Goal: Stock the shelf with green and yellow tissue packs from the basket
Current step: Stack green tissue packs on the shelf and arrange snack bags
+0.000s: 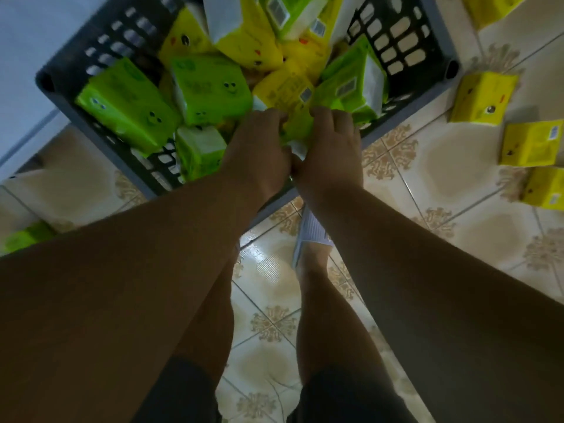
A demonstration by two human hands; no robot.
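- Green tissue pack (294,129) at basket (406,41) near rim, both hands on it
- L hand (259,154) + R hand (331,148) fingers curled, gripping pack
- Yellow packs (482,97) on tile floor (442,166), right of basket

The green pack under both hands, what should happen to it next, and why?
Probably lift it straight up out of the basket. Both the left hand and right hand already curl around the green pack, and other packs crowd it.
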